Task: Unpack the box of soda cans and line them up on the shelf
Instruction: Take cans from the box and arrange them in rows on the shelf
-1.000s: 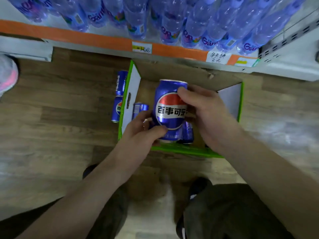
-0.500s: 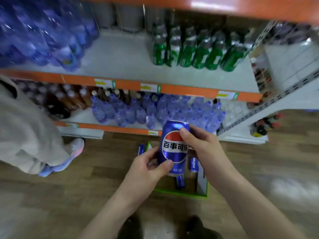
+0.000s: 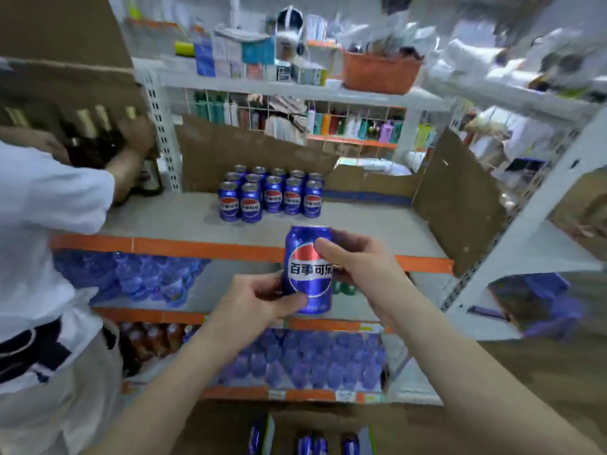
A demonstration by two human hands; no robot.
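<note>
I hold a blue soda can (image 3: 307, 274) upright in front of the shelf (image 3: 361, 224) with the orange front strip. My left hand (image 3: 262, 297) grips its lower part from the left, thumb across the front. My right hand (image 3: 358, 257) grips its upper part from the right. Several matching cans (image 3: 271, 197) stand in rows at the back of that shelf. Far below, the green-edged box (image 3: 312, 441) on the floor shows a few more cans inside.
A person in a white top (image 3: 42, 257) stands at the left, handling dark bottles (image 3: 98, 139). Brown cardboard sheets (image 3: 460, 198) line the shelf's back and right side. Blue water bottles (image 3: 308, 359) fill lower shelves. The shelf surface right of the cans is bare.
Both hands have lifted the can from the box on the floor up to shelf height. My view has swung from the floor up to the shelves.
</note>
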